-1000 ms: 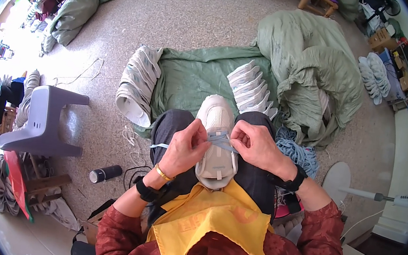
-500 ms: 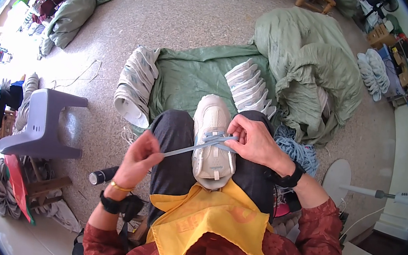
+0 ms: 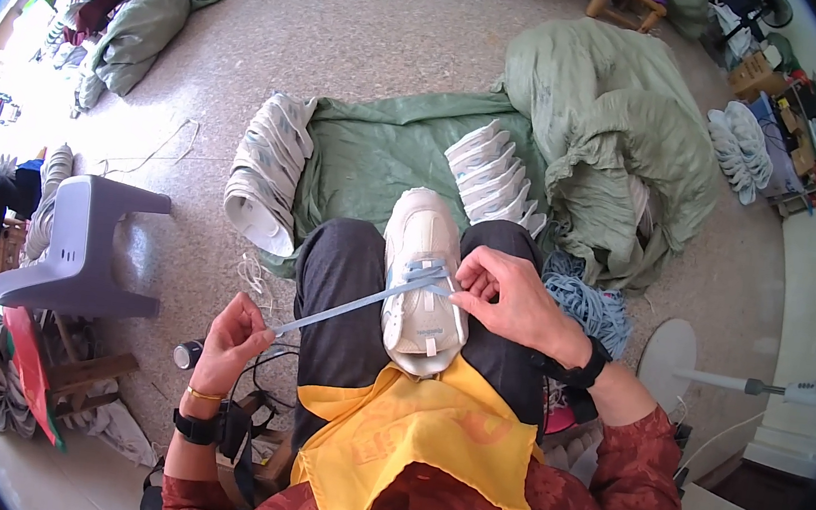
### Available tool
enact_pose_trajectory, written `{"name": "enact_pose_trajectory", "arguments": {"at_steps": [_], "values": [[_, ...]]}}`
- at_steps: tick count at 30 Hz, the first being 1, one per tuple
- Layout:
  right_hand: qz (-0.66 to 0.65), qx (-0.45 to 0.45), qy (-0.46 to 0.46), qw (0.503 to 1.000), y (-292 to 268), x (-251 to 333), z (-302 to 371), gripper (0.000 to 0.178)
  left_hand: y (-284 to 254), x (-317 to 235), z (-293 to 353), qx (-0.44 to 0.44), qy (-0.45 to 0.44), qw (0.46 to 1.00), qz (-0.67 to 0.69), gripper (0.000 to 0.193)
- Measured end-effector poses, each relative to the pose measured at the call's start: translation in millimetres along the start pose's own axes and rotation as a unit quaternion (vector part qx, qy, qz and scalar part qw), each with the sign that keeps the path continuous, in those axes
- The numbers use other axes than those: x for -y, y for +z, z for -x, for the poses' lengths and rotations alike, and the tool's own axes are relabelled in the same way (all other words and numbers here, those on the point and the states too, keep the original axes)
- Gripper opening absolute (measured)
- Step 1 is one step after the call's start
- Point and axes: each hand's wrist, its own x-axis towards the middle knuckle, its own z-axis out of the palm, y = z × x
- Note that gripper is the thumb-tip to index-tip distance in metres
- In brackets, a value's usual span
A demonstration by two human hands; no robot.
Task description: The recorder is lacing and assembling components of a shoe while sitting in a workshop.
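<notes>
A cream-white sneaker [image 3: 424, 222] lies between my knees, its toe pointing away from me. Light blue shoelace [image 3: 347, 308] crosses its upper eyelets and runs taut to the lower left. Thumb and fingers of my left hand [image 3: 232, 341] pinch that stretched length, well out from the shoe beside my left knee. My right hand [image 3: 523, 303] is at the right side of the shoe's opening, its thumb and forefinger closed on a short part of the lace; the fingers partly hide it. A yellow apron [image 3: 418, 432] covers my lap behind the heel.
Beyond my knees, rows of nested white shoes [image 3: 270, 169] and more shoes [image 3: 495, 176] flank a green cloth [image 3: 380, 151]. A bundle of blue laces [image 3: 588, 306] lies right, below a large green sack [image 3: 634, 130]. Left stands a grey plastic chair [image 3: 92, 249]. Other people sit far left.
My left hand has moved down and to the left, drawing out a longer stretch of lace. My right hand stays by the shoe, its fingers slightly lower.
</notes>
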Motion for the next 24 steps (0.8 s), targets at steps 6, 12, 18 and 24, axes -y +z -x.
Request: {"name": "enact_pose_trajectory", "arguments": {"at_steps": [6,12,18,24], "values": [[0.124,-0.029,-0.081,0.988,-4.8,9.1,20.0,0.022,-1.2,-2.5,0.0,-0.01,0.124,0.979,-0.161,0.019],[0.242,-0.105,-0.183,0.947,-8.3,-4.9,23.8,0.013,13.0,-20.3,-0.5,-0.117,0.244,0.893,-0.36,0.014],[0.264,-0.117,-0.155,0.945,-11.8,-7.5,42.0,0.009,1.2,-7.5,2.0,-0.099,0.232,0.887,-0.386,0.011],[0.237,-0.193,-0.064,0.95,-47.9,-23.9,80.1,0.008,-23.2,19.4,1.1,-0.11,0.226,0.873,-0.418,0.013]]}}
